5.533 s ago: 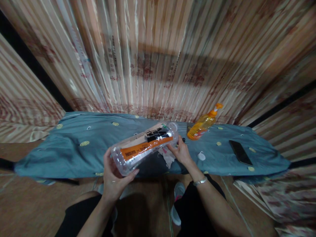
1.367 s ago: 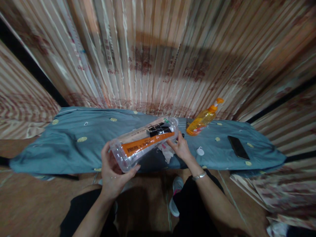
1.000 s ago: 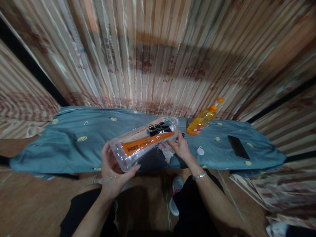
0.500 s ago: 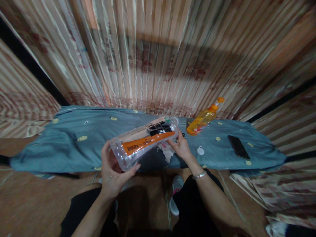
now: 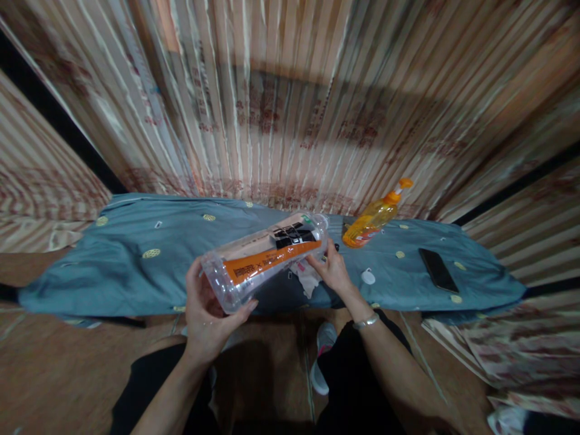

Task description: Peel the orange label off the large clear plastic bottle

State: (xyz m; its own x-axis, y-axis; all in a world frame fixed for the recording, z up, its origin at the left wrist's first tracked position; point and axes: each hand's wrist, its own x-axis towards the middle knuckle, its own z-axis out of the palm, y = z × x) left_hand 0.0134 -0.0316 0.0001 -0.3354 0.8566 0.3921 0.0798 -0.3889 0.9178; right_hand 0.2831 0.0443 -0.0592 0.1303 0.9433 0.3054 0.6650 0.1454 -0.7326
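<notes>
A large clear plastic bottle (image 5: 267,257) with an orange and black label lies tilted between my hands, above the cloth-covered surface. My left hand (image 5: 209,314) is wrapped around its wide base at the lower left. Near the neck end, my right hand (image 5: 333,270) grips the bottle's other end from below, its fingers partly hidden. Just under the bottle, beside my right hand, lies a crumpled whitish piece (image 5: 308,278), perhaps tissue or cloth. A small white cap (image 5: 368,277) rests to the right of that hand.
The blue-green cloth (image 5: 122,260) with yellow prints covers a narrow bench-like surface. A pump bottle of orange liquid (image 5: 369,222) stands at the back right, and a black phone (image 5: 438,269) lies farther right. A pleated striped curtain (image 5: 290,109) hangs behind.
</notes>
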